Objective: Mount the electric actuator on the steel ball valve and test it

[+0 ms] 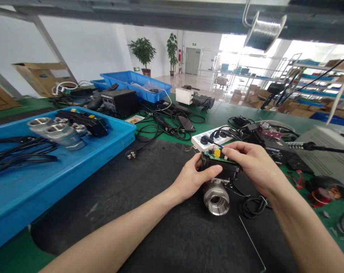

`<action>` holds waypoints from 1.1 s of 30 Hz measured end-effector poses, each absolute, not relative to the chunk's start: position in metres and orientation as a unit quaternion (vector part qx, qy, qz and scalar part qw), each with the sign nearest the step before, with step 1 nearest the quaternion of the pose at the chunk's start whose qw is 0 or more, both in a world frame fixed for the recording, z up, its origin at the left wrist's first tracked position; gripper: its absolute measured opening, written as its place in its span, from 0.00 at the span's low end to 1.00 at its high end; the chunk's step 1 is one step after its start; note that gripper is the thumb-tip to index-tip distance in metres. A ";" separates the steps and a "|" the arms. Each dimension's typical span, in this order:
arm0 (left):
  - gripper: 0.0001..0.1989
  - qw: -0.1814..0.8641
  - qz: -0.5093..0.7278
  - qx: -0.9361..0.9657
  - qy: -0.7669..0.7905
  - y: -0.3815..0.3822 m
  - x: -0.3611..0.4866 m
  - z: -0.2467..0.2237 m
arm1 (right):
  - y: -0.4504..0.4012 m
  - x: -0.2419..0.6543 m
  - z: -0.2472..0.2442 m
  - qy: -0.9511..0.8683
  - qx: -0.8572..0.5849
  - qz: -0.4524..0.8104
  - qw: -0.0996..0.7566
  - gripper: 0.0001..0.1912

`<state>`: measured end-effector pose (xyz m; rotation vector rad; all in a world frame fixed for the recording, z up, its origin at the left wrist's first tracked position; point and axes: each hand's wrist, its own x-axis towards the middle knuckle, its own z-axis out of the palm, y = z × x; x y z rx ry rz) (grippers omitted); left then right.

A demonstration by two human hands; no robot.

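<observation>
A black actuator housing (221, 168) with an exposed green circuit board (210, 154) on top sits over a metal ball valve (216, 199) on the black mat. A yellow component stands up from the board. My left hand (193, 176) is closed around the housing's left side, its thumb across the near face. Over the board's right end, my right hand (250, 161) has thumb and fingers pinched together. What lies between those fingertips is too small to make out. A black cable (253, 206) runs from the housing and lies coiled to its right.
A blue tray (75, 167) with metal valves and black cables is at left. Behind the housing lies a white power strip (209, 138) with plugs. A grey equipment box (325, 148) and a soldering-iron-like tool are at right; a wire spool (265, 32) hangs above.
</observation>
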<state>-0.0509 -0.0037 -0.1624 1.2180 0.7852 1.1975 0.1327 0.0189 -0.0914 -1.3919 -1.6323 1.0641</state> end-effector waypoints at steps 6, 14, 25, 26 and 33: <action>0.28 0.590 0.515 0.522 0.338 -0.004 -0.051 -0.162 | 0.018 0.132 -0.090 -0.633 -0.546 0.411 0.364 0.21; 0.27 0.586 0.519 0.523 0.338 -0.004 -0.050 -0.162 | 0.019 0.131 -0.090 -0.633 -0.544 0.413 0.365 0.20; 0.27 0.587 0.518 0.523 0.336 -0.004 -0.051 -0.162 | 0.018 0.132 -0.091 -0.633 -0.545 0.412 0.365 0.21; 0.27 0.588 0.518 0.523 0.336 -0.004 -0.051 -0.162 | 0.019 0.132 -0.091 -0.634 -0.546 0.409 0.365 0.21; 0.27 0.590 0.520 0.521 0.331 -0.003 -0.051 -0.163 | 0.019 0.134 -0.090 -0.637 -0.542 0.410 0.364 0.21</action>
